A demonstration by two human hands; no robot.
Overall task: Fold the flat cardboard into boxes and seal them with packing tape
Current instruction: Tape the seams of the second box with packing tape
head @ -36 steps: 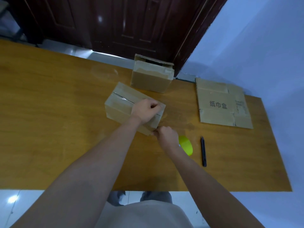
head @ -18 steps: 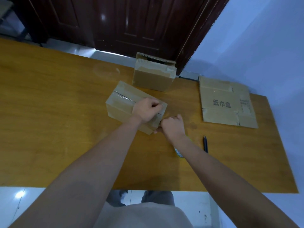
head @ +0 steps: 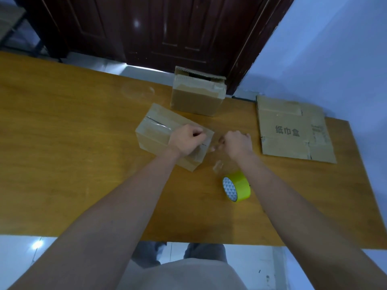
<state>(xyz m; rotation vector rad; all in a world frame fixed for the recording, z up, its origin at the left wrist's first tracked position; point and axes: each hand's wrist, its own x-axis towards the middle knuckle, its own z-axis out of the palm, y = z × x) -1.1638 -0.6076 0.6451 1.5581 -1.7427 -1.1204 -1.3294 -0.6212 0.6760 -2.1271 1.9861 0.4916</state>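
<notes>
Cardboard is lying in three places on the wooden desk (head: 62, 143) in the head view, the only view given. A folded box (head: 159, 132) is sitting near the middle of the desk, turned at an angle, with clear tape glinting along its top seam. The left hand (head: 185, 140) is resting on the right end of that box's top, its fingers curled under; whether they are pinching the tape I cannot tell. The right hand (head: 237, 143) is hovering just beside the box's right end, apart from the cardboard, with fingers curled in as if pinching a clear strip of tape (head: 217, 162) that is showing faintly below it and running down toward the roll. That roll of packing tape (head: 236, 188), yellow-green with a patterned core, is standing on its edge nearer the desk's front edge, just beside the right forearm. A second box (head: 198, 95), taped along its near top edge with a flap standing up behind, is sitting at the desk's far edge, in front of a dark wooden door (head: 167, 32). A flat cardboard sheet (head: 293, 130) with printed characters is lying near the far right corner, well apart from both hands.
</notes>
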